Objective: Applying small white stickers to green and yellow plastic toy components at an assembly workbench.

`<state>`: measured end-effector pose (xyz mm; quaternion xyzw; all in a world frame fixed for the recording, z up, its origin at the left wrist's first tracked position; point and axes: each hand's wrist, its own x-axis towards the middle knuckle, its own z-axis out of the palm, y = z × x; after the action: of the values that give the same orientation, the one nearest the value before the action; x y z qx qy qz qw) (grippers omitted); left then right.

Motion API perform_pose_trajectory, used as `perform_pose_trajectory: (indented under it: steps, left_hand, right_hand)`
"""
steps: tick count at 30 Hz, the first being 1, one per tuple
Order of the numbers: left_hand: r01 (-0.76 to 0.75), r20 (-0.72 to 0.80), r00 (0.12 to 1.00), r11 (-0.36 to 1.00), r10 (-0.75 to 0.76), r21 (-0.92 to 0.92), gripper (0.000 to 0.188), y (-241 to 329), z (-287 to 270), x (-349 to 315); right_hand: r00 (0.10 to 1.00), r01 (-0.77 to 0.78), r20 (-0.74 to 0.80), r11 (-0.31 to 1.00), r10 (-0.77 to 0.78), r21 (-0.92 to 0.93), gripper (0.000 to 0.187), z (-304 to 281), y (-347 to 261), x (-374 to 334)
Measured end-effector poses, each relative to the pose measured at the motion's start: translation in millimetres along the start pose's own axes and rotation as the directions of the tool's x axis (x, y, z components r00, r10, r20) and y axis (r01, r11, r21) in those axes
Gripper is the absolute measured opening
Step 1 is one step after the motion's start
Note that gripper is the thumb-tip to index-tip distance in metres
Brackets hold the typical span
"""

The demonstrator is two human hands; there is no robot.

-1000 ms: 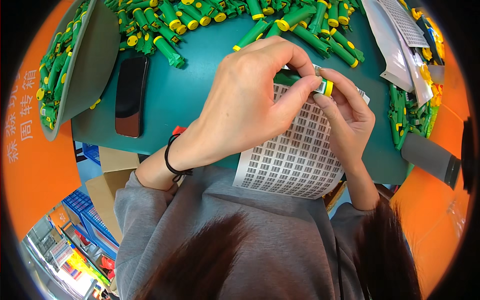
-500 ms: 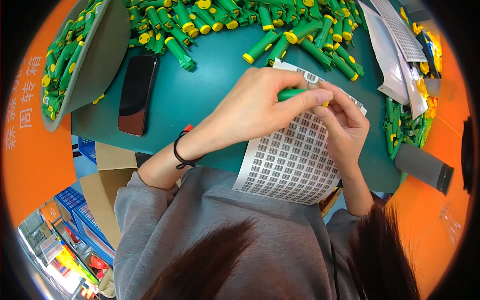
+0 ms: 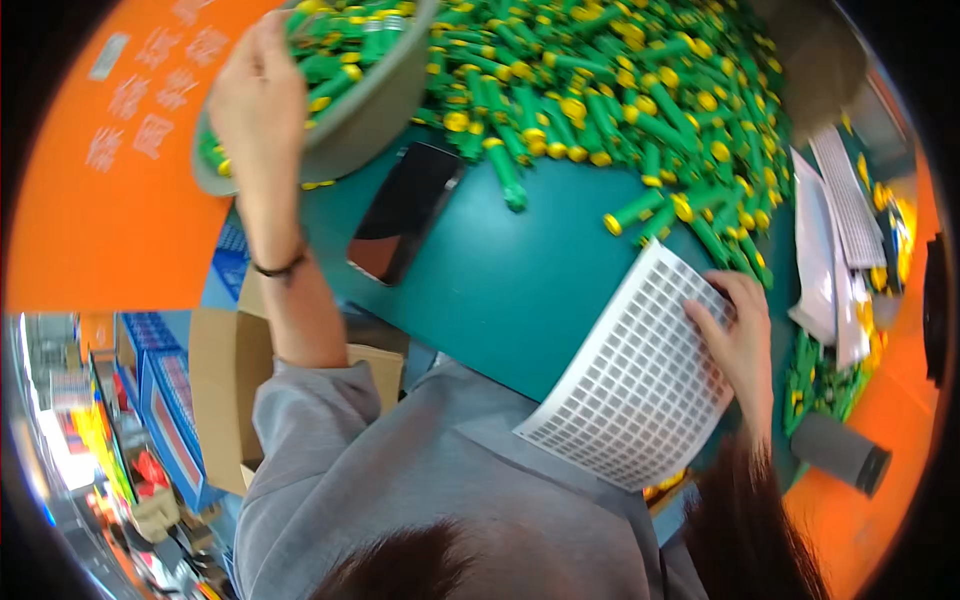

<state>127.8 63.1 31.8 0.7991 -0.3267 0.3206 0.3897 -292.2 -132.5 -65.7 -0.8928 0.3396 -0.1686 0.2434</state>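
Note:
My left hand [image 3: 258, 100] is over the grey tub [image 3: 365, 135] at the upper left, which holds green tubes with yellow ends [image 3: 335, 88]. Motion blurs this hand and its fingertips are partly hidden, so whether it holds a tube does not show. Lower right, my right hand [image 3: 738, 335] grips the right edge of a white label sheet [image 3: 630, 370], its thumb lying over the printed side. Rows of small dark printed labels cover the sheet, which curves over the table's near edge toward my lap.
A large pile of green tubes [image 3: 600, 100] covers the far side of the green table [image 3: 490, 290]. Beside the tub lies a black phone [image 3: 405, 215]. More sheets [image 3: 840, 210] and a grey cylinder [image 3: 838, 452] are at right. An open cardboard box [image 3: 222, 385] stands below left.
My left hand has left the sheet and swung up and left to the tub. The green tube no longer shows between my hands. The whole view has turned leftward.

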Motion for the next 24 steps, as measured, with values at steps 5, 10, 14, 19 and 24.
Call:
perform_pose_trajectory:
  steps: [5, 10, 14, 19, 24]
  left_hand:
    - [-0.431, 0.073, 0.88, 0.855, 0.469, -0.289, 0.018, 61.2, 24.1, -61.4]
    - [-0.227, 0.372, 0.674, 0.658, 0.638, -0.718, 0.02, 139.4, 57.3, -161.9]
    - [-0.291, 0.329, 0.633, 0.609, 0.701, -0.738, 0.02, 139.0, 72.9, -178.1]
    - [-0.268, 0.3, 0.701, 0.629, 0.647, -0.73, 0.02, 134.2, 72.6, -187.9]
    - [-0.221, 0.319, 0.74, 0.663, 0.592, -0.715, 0.021, 133.2, 74.6, -188.9]
  right_hand:
    - [0.998, 0.064, -0.02, 0.996, -0.063, 0.056, 0.024, 16.4, -4.4, 11.5]
    - [0.959, -0.265, 0.213, 0.855, 0.187, 0.445, 0.02, 9.0, -19.3, 7.5]
    - [0.972, -0.22, 0.172, 0.868, 0.158, 0.445, 0.017, 15.5, -18.7, 2.3]
    - [0.986, -0.14, 0.145, 0.903, 0.088, 0.406, 0.016, 19.4, -17.8, -0.4]
    - [0.99, -0.134, 0.089, 0.898, 0.106, 0.419, 0.014, 19.6, -18.7, -1.0]
